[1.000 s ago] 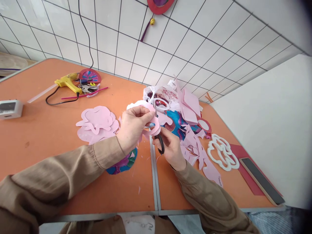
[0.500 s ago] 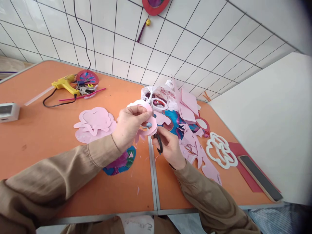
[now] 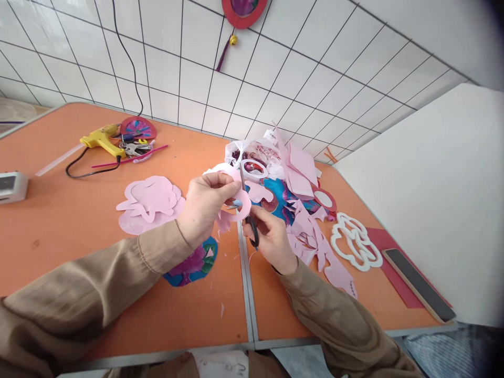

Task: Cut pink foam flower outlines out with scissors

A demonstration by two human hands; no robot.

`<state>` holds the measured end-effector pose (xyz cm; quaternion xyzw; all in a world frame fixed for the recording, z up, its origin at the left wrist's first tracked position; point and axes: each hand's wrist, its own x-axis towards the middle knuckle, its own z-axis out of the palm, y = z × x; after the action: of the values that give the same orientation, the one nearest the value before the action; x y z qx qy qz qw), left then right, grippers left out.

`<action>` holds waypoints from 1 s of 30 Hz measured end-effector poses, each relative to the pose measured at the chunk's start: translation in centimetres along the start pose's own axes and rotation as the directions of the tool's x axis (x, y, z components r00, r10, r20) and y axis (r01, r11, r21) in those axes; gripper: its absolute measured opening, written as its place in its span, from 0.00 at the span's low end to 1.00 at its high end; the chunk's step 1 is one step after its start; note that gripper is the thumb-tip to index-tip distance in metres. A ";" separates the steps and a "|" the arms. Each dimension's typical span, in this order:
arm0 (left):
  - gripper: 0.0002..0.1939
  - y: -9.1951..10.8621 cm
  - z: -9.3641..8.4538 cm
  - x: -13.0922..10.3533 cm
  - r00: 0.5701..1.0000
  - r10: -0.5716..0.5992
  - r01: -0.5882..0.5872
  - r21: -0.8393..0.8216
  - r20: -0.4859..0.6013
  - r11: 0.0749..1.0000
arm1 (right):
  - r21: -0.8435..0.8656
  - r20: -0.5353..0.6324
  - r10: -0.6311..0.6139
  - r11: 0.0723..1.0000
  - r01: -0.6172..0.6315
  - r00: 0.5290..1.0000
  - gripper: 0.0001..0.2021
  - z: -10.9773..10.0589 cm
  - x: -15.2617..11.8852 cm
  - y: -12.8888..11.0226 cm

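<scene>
My left hand [image 3: 205,203] pinches a curved piece of pink paper [image 3: 244,203] above the middle of the table. In my right hand [image 3: 271,233] are scissors with black handles [image 3: 253,231]; their blades point up along the paper's edge, and part of them is hidden behind it. Below my left wrist lies a round patterned fabric piece [image 3: 195,265] in blue and purple. Left of that hand rests a stack of pink cut-out shapes [image 3: 149,197]. Pink paper scraps [image 3: 311,231] are heaped right of my right hand.
A yellow glue gun [image 3: 102,140] and a bunch of keys [image 3: 132,149] lie at the back left. Behind my hands sits a plastic bag [image 3: 271,152]. White cloud-shaped frames [image 3: 356,244] and a phone [image 3: 417,283] are on the right. A metal seam [image 3: 248,294] divides the orange table.
The whole view has shifted slightly. Both hands keep their holds on the pink paper and the scissors, with hardly any visible movement between them.
</scene>
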<state>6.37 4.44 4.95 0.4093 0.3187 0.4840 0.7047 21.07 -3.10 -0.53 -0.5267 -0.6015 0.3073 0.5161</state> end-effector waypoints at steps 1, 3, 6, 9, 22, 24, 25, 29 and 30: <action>0.13 0.0 -0.1 0.0 1.000 -0.002 0.002 -0.005 -0.002 1.000 | 0.002 -0.002 0.005 1.000 -0.005 1.000 0.11 0.0 0.0 0.2; 0.13 -0.1 -0.2 0.1 1.000 -0.022 0.023 -0.028 0.010 0.999 | -0.011 -0.014 0.019 1.000 -0.019 1.000 0.13 -0.1 0.0 0.7; 0.13 -0.1 -0.4 0.1 0.995 -0.061 0.067 -0.080 0.076 0.995 | -0.169 -0.032 0.048 0.984 -0.053 0.998 0.15 -0.5 0.3 1.4; 0.13 0.1 -0.4 0.1 0.992 -0.045 0.059 -0.119 0.117 0.991 | -0.553 -0.017 0.092 0.829 -0.086 0.996 0.14 -1.2 0.8 1.5; 0.12 0.5 -0.3 -0.1 0.988 0.078 -0.064 -0.104 0.137 0.993 | -0.845 0.107 0.213 0.535 -0.025 0.971 0.02 -1.7 1.7 1.8; 0.12 0.6 -0.3 -0.3 0.989 0.055 -0.040 -0.110 0.135 0.993 | -0.851 0.126 0.220 0.525 -0.008 0.967 0.02 -1.8 1.8 1.7; 0.12 0.6 -0.2 -0.3 0.989 0.041 -0.025 -0.114 0.140 0.993 | -0.854 0.135 0.220 0.520 0.001 0.966 0.03 -1.8 1.8 1.6; 0.12 0.9 -0.2 -0.5 0.987 -0.001 0.024 -0.142 0.160 0.990 | -0.871 0.146 0.234 0.491 0.012 0.961 0.04 -1.6 1.8 1.2; 0.12 1.0 -0.1 -0.6 0.986 -0.011 0.037 -0.150 0.165 0.988 | -0.874 0.142 0.245 0.486 0.005 0.959 0.05 -1.5 1.8 1.1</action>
<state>5.66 4.14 5.77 0.3888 0.2269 0.4632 0.7634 22.96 -1.32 -0.58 -0.7124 -0.6946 0.0619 0.0793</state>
